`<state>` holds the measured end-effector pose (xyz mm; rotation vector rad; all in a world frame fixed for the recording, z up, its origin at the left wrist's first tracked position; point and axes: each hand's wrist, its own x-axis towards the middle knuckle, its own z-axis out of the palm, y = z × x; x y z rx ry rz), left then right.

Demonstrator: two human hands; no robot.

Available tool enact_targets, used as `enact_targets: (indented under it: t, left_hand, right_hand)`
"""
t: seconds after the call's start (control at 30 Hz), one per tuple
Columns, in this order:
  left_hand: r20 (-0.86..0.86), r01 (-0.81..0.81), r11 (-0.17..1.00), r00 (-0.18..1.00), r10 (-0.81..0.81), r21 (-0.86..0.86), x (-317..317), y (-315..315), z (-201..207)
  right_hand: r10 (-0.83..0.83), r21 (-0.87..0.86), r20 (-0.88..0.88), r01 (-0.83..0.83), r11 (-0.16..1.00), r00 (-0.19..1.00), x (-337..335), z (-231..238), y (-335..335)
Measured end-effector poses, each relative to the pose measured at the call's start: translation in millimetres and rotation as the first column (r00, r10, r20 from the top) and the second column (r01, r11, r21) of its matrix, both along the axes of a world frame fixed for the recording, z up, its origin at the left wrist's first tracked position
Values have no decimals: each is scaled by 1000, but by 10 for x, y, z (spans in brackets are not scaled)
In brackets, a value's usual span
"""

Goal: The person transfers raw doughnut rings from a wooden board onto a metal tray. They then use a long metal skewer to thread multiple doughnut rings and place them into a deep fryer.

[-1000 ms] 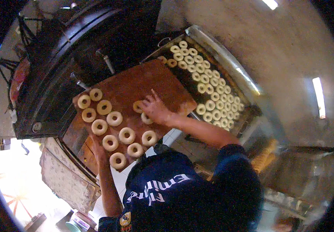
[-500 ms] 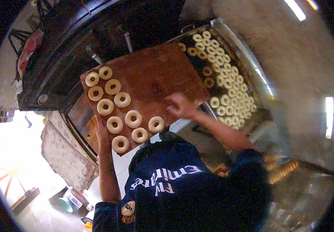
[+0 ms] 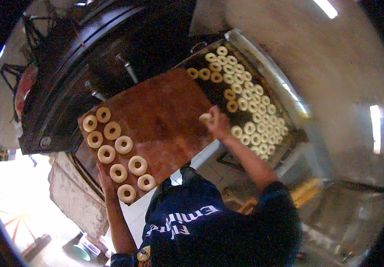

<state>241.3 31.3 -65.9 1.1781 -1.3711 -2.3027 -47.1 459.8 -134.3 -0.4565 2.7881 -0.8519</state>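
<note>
A reddish-brown wooden board (image 3: 161, 111) lies tilted before me, with several pale rings of dough (image 3: 124, 144) grouped on its left part. My left hand (image 3: 105, 179) is at the board's left edge and grips it, its fingers partly hidden. Between the fingers of my right hand (image 3: 219, 123) is one dough ring (image 3: 206, 117), held near the board's right edge. Beyond that edge sits a dark, oily pan (image 3: 216, 94) holding many rings; most are pale, and a few toward its left side look browner.
Behind the board stands a large black metal structure (image 3: 67, 98) with metal handles (image 3: 130, 72) jutting toward me. A metal rim (image 3: 272, 73) borders the pan beside a wall. Stained sheets (image 3: 74, 191) lean at the left. A teal-rimmed container (image 3: 81, 252) is on the floor.
The ring at the board's near right has been picked up and is now in my right hand, which has moved to the board's right edge. The view has shifted slightly.
</note>
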Motion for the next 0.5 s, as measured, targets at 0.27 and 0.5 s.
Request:
enact_targets:
  t: [0.27,0.5]
  left_hand:
    - [-48,19,999,999,-21,-47,-101,122,-193]
    - [-6,118,981,993,-121,-152,-210,271,-635]
  right_hand:
    - [154,-29,-501,-194,981,852,-420,-312,-206]
    - [637,-119,-300,-691,713,710,1606,869,-1530]
